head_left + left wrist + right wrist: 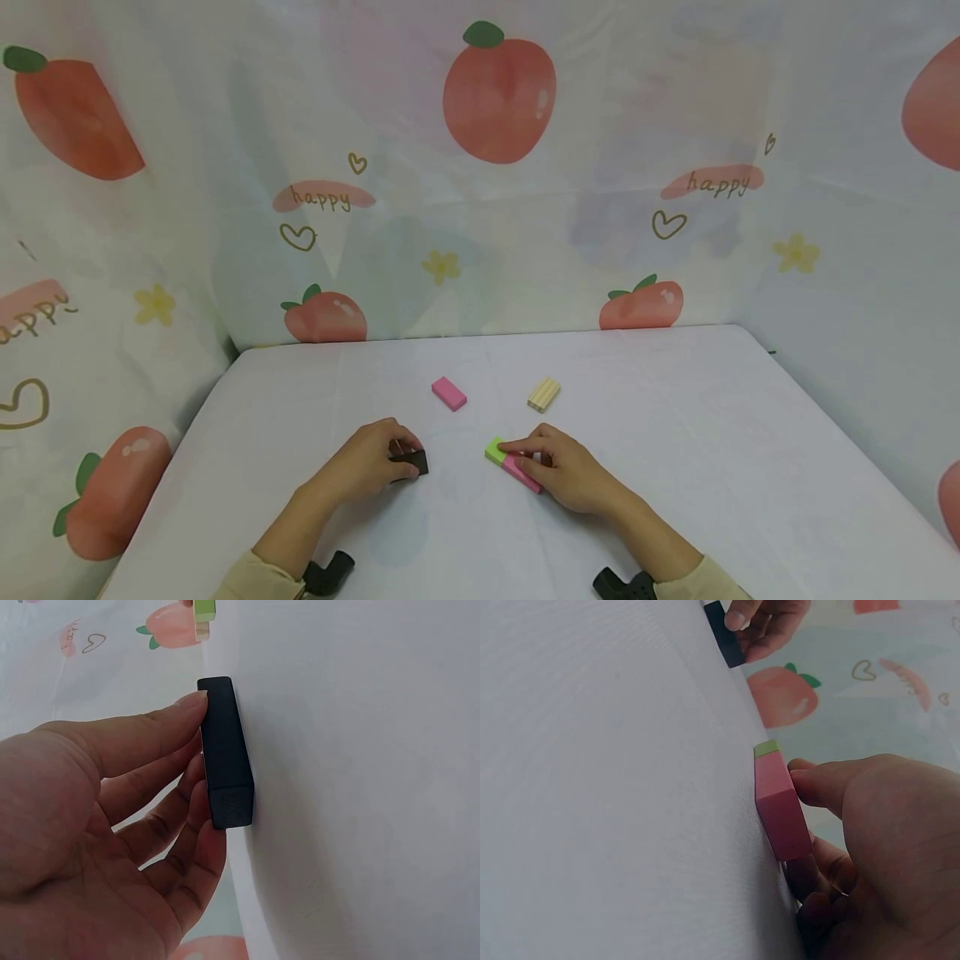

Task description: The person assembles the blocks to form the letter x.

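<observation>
right hand (564, 473) pinches lined-up green-pink pair (777, 787), left hand's (369, 460) gripping black block (225, 739) left of it, pink block (449, 394) + wooden block (543, 395) untouched beyond it

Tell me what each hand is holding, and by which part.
Left hand: the black block, by its upper edge, between thumb and fingers. Right hand: the nearer pink block, likewise near its top; forefinger also over the adjoining green block.

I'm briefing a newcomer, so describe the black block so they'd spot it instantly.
On the white table, find the person's left hand. It holds the black block, the only dark one; the other blocks are pink, green or pale yellow.
</observation>
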Motion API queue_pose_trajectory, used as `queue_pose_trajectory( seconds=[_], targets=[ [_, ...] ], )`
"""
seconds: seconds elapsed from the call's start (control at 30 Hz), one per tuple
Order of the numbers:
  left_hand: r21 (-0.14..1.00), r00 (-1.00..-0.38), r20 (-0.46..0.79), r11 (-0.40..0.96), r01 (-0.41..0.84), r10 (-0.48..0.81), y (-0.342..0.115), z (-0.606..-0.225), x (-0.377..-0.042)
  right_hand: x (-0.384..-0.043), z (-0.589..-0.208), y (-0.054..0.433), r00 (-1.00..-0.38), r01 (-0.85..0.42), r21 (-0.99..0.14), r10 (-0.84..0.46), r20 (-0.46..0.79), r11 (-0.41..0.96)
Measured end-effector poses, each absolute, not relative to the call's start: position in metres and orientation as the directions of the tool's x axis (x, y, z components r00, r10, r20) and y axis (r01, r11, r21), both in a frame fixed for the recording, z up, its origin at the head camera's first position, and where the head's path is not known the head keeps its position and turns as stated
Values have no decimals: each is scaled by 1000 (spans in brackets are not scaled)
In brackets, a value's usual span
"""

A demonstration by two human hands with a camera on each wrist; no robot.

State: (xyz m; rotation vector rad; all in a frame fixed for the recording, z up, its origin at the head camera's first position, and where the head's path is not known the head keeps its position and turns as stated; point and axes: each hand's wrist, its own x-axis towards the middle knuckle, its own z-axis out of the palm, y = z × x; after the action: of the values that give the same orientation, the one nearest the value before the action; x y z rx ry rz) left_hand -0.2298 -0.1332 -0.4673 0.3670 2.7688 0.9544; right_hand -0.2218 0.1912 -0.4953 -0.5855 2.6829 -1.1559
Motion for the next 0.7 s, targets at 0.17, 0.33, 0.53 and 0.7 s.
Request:
queue_pose_trajectory(
  seconds=[0.17,0.33,0.53,0.7],
  targets=[
    [628,-952,-89,758,176,294,-131,-467,-230,-223,-496,191,-910,-292,-721,-414,7,629],
    [626,-951,-80,758,185,299,-132,-469,-230,-223,-497,191,-911,-292,-719,-412,8,631],
    [628,-948,-81,755,190,306,-132,-469,-230,-223,-498,191,-911,-294,-719,-412,12,630],
    [630,-946,-81,752,195,313,-131,-470,-231,-223,-498,191,-911,-298,-714,-411,15,634]
  ],
)
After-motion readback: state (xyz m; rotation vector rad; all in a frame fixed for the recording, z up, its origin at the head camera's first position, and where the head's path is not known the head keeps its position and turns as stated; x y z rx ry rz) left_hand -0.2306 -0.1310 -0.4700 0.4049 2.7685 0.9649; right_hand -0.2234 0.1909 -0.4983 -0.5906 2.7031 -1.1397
